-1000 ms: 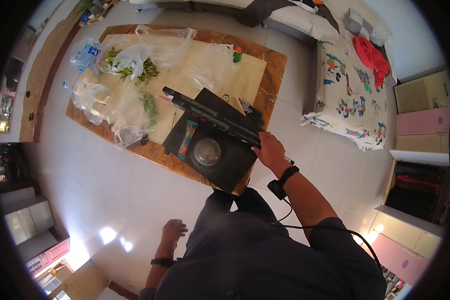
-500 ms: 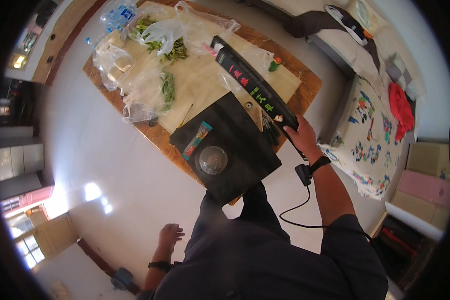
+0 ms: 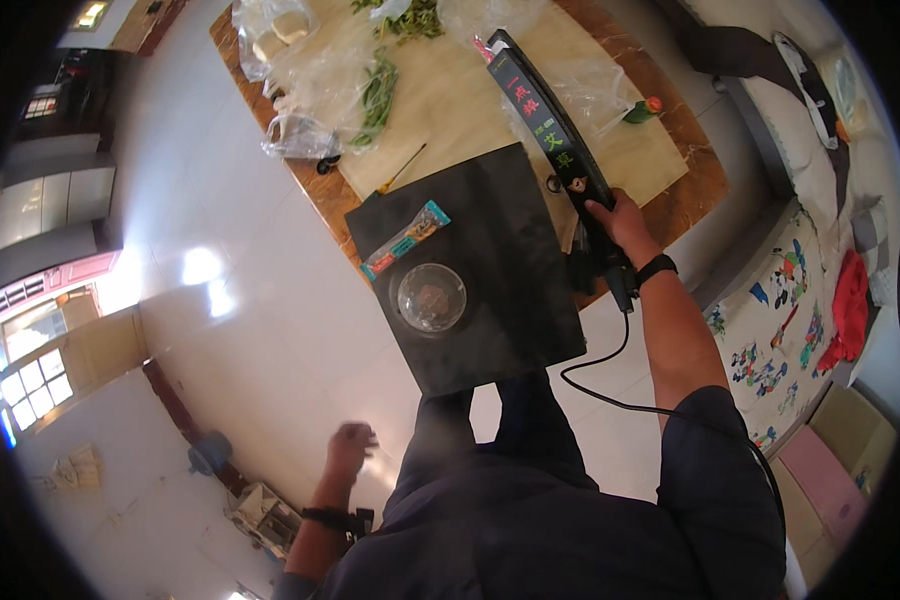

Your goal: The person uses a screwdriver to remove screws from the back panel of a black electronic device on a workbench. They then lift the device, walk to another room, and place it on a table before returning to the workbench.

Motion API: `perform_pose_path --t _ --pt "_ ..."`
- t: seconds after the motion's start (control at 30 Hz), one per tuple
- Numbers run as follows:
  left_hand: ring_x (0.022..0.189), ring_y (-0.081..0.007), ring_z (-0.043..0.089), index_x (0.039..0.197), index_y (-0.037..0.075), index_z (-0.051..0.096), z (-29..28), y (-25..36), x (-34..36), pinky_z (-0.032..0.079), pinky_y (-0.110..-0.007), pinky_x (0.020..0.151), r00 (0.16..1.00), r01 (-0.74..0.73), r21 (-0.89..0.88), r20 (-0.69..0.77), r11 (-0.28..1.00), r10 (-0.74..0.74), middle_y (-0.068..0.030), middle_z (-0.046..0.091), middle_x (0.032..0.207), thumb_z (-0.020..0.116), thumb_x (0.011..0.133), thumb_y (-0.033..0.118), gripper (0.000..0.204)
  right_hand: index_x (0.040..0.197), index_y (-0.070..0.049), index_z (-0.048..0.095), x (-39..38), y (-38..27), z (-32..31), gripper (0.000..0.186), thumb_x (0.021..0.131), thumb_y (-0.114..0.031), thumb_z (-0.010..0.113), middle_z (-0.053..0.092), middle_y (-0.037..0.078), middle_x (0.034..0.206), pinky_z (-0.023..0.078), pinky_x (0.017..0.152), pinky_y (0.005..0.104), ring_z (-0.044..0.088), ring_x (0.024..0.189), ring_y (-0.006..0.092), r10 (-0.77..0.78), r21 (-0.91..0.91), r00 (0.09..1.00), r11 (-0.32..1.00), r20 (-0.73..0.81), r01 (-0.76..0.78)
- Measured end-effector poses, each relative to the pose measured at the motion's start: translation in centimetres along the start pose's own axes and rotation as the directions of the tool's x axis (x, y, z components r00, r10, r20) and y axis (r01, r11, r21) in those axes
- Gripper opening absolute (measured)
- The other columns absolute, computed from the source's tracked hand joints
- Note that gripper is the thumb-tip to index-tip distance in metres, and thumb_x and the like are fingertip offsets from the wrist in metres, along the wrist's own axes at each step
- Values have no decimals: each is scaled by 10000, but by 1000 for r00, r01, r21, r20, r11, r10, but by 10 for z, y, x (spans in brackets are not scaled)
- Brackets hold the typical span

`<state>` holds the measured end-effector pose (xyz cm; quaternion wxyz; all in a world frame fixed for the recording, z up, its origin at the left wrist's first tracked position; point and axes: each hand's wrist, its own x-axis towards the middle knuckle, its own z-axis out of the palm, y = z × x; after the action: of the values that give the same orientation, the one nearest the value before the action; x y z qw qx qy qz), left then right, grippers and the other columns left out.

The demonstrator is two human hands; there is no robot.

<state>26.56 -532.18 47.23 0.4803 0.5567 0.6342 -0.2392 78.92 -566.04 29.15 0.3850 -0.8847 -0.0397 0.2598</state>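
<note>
My right hand (image 3: 620, 220) grips the near end of a long, narrow black box (image 3: 535, 120) with coloured lettering, angled over the table's right side. Beside it, a square black board (image 3: 510, 300) lies on the table's near end, bearing a slim teal packet (image 3: 405, 240) and a round clear plastic container (image 3: 432, 298) with something brownish inside, too small to name. A thin yellow-handled tool (image 3: 402, 165) lies just beyond the board. My left hand (image 3: 350, 448) hangs low, left of my legs and away from the table, fingers slightly bent and apart, holding nothing.
The marble-edged table (image 3: 710, 175) holds plastic bags (image 3: 300, 125), leafy greens (image 3: 375, 95) and a small green bottle (image 3: 642, 108). A patterned sofa (image 3: 775, 310) with a red cloth (image 3: 848, 305) runs along the right. A cable (image 3: 605, 400) hangs from the right wrist's device. Cabinets (image 3: 45, 205) line the left.
My right hand has lifted and swung the long box rightward off the black board, turning it more lengthwise. The view has rotated. My left hand stays low.
</note>
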Motion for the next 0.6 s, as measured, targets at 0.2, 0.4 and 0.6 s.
perform_pose_path --t 0.2,0.4,0.6 --pt "912 -252 719 1171 17 644 13 118 41 570 -364 819 738 -578 403 -112 709 666 -143 727 1008 708 939 197 301 1221 41 624 4 15 10 505 889 -318 748 697 263 1118 517 925 468 673 1060 411 -5 -209 999 978 -53 -7" --pt "1073 -295 657 1239 75 640 50 229 42 565 -413 827 445 -753 519 -52 405 894 -134 607 1217 752 876 168 390 1317 79 567 -13 12 5 675 862 -375 772 668 296 1194 524 933 437 662 1110 413 -120 -336 989 938 -85 85" --pt "1017 -341 645 1205 117 661 75 263 61 553 -454 833 342 -698 668 -3 256 940 -133 595 1138 764 858 204 373 1372 73 510 -50 10 -4 720 869 -367 776 639 261 1201 492 985 432 619 1162 414 -221 -394 965 907 -138 152"
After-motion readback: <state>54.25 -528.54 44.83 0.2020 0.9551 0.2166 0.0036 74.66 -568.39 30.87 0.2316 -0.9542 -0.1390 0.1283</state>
